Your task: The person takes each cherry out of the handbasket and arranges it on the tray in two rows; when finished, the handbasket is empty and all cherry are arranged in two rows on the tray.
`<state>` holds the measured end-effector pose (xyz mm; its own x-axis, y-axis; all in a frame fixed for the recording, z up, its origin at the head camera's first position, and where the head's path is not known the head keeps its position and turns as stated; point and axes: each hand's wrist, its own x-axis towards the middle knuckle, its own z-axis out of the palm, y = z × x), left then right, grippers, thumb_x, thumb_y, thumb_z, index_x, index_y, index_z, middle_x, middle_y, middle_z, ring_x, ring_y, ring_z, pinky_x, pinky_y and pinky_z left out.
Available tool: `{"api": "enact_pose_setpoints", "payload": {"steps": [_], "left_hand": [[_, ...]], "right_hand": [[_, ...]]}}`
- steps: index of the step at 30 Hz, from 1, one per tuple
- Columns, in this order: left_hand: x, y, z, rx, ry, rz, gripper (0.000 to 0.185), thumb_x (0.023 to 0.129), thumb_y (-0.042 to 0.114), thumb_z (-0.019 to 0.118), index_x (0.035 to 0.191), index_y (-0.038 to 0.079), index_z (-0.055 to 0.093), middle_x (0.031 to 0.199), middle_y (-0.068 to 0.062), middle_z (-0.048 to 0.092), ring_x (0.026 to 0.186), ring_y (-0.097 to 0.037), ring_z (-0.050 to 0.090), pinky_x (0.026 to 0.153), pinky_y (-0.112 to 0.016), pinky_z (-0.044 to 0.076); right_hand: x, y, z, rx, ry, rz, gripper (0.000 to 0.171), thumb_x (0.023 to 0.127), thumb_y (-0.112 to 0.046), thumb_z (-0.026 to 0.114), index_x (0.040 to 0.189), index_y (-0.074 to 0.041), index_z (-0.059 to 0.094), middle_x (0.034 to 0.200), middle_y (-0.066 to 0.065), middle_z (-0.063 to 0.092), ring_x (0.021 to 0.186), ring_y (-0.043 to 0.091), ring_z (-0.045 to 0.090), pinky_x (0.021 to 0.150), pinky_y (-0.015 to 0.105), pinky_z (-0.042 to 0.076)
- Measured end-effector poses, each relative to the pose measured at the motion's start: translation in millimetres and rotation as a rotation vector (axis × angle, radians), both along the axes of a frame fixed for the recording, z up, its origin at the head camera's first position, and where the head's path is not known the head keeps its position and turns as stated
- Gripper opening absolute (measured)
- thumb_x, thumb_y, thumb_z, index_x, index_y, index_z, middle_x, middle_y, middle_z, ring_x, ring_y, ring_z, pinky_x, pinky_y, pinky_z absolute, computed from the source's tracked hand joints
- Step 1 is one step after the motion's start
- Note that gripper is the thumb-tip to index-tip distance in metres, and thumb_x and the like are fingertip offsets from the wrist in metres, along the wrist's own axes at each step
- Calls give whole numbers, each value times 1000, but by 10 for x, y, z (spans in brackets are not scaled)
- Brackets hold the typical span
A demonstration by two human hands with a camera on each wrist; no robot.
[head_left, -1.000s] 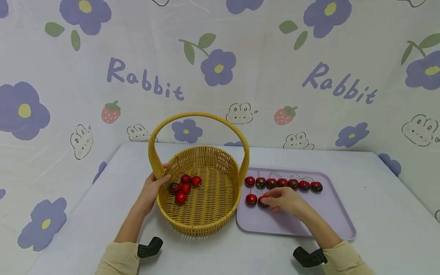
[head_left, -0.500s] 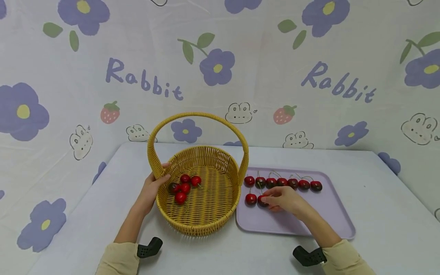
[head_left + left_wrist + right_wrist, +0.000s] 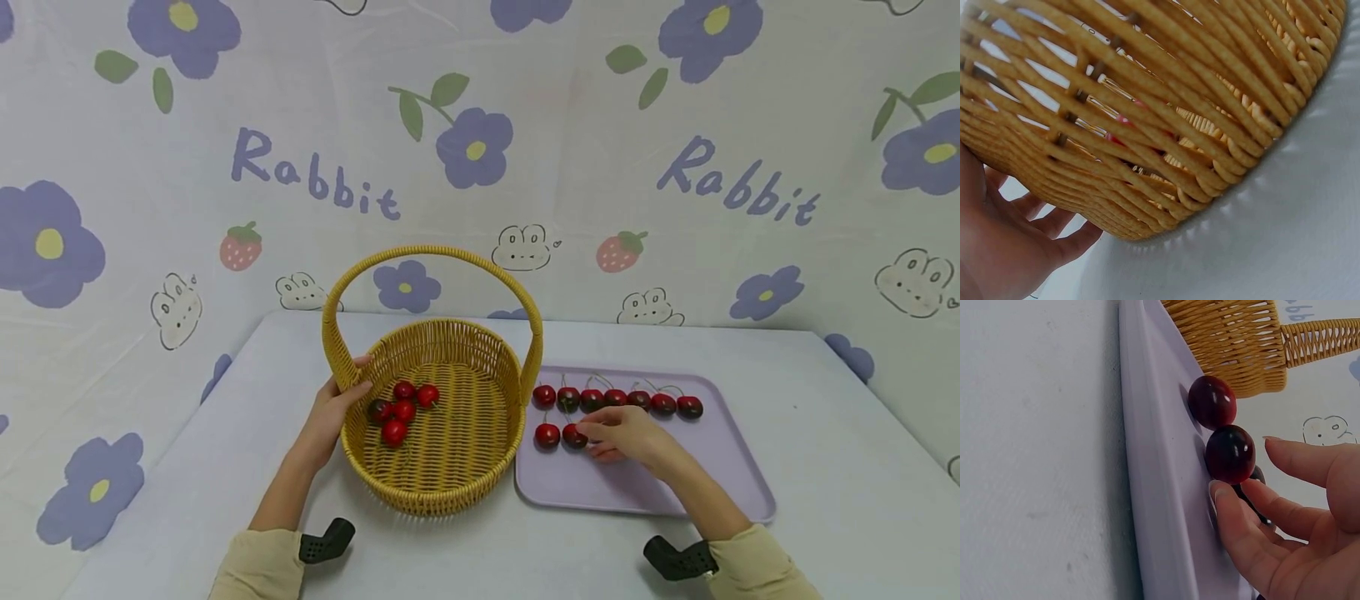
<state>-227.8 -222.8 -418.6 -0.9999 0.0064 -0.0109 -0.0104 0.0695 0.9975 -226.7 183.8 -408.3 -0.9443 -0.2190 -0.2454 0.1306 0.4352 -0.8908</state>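
My left hand (image 3: 328,417) grips the yellow woven basket (image 3: 465,442) at its left side, thumb over the rim at the handle's base. Seen from the left wrist, the fingers lie along the outside of the weave. Several red cherries (image 3: 404,410) sit in the basket's left part. On the purple tray (image 3: 697,467), two cherries stand side by side in the front row. My right hand (image 3: 636,440) is at the right-hand one, a dark red cherry (image 3: 1230,453). Its fingertips are right by the fruit, while a gap shows between thumb and cherry. The other cherry (image 3: 1212,402) stands beyond it.
A back row of several cherries (image 3: 663,405) with thin stems runs along the tray's far side. The basket's tall arched handle (image 3: 431,250) rises over its opening. Behind the white table (image 3: 487,554) hangs a patterned cloth (image 3: 555,167).
My right hand has drawn back slightly to the right, its fingers loosening from the dark red cherry, which stays on the tray. The left hand and the basket have stayed in place.
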Motion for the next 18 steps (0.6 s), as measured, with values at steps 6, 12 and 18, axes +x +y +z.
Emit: {"api": "enact_pose_setpoints", "payload": {"steps": [6, 12, 18], "left_hand": [[2, 3, 3, -3, -2, 5, 46, 100, 14, 46, 144, 9, 35, 145, -17, 35, 133, -30, 30, 109, -47, 17], [4, 5, 5, -4, -3, 3, 46, 101, 13, 45, 145, 9, 35, 146, -17, 34, 133, -29, 30, 110, -48, 16], [2, 4, 2, 2, 5, -2, 46, 101, 14, 46, 144, 8, 35, 146, -16, 34, 133, -30, 30, 110, -48, 16]], "right_hand": [[3, 41, 47, 19, 7, -6, 37, 92, -18, 65, 114, 11, 59, 90, 13, 65, 75, 21, 65, 68, 34, 55], [-18, 102, 129, 31, 22, 0, 39, 93, -21, 64, 115, 10, 59, 92, 14, 64, 76, 20, 64, 70, 34, 55], [-49, 169, 280, -65, 11, 66, 49, 94, -25, 61, 125, 11, 51, 108, 22, 59, 85, 20, 64, 77, 32, 53]]}}
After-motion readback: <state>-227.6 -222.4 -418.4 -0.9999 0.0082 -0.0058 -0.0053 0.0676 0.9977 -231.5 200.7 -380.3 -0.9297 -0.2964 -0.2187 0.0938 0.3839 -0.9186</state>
